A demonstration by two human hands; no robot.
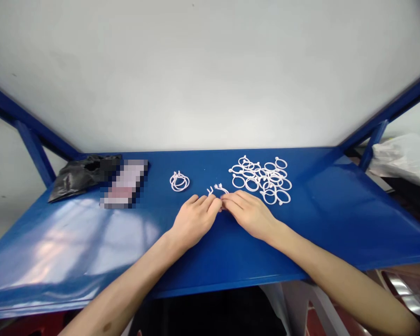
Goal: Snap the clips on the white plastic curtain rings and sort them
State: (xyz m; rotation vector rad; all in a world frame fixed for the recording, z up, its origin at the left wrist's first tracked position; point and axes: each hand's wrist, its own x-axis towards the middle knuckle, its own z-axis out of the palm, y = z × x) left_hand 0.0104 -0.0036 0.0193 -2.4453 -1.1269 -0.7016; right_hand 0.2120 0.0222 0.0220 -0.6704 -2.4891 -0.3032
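My left hand (198, 217) and my right hand (249, 212) meet at the middle of the blue table, fingers closed and nearly touching. Between them they grip white plastic curtain rings (224, 189), whose thin curved ends stick up beyond the fingertips. How many they hold is hidden by the fingers. Just left of the hands lies a small stack of similar rings (179, 182). A larger loose pile of white rings (252, 185) with small knobs spreads out beyond my right hand.
A black plastic bag (79, 175) lies at the table's left back, beside a blurred-out flat object (126, 184). Blue frame bars (35, 149) slope up at both sides of the blue table (322, 210). A pale wall stands behind. Clear plastic wrapping (406, 156) sits beyond the right edge.
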